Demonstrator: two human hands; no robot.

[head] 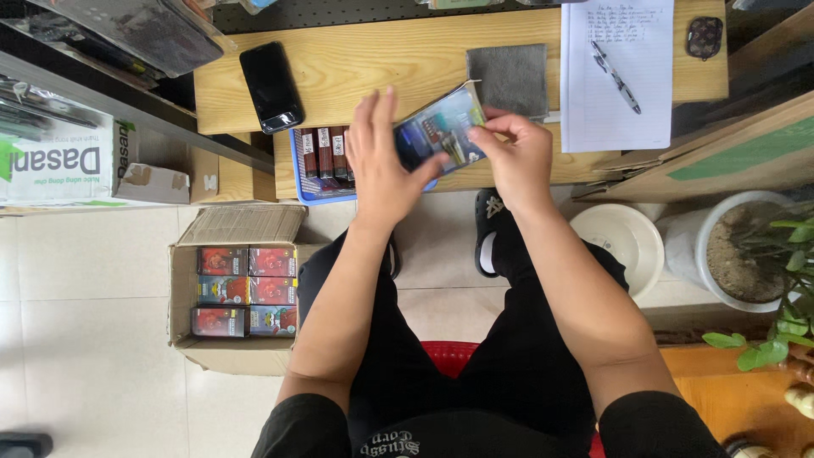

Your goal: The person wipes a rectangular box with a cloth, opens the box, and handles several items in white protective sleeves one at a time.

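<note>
I hold a small flat colourful box (441,129) wrapped in glossy film over the front edge of a wooden table (373,64). My right hand (513,153) pinches its right end between thumb and fingers. My left hand (381,157) rests on its left side, fingers spread upward, thumb under the box. Just behind my left hand a blue tray (298,170) holds upright brown and red packs (326,153).
An open cardboard carton (233,284) of several colourful boxes sits on the floor at left. A black phone (271,86), grey cloth (509,78), written sheet (617,72) and pen (616,78) lie on the table. White pots (623,237) and a plant (793,254) stand right.
</note>
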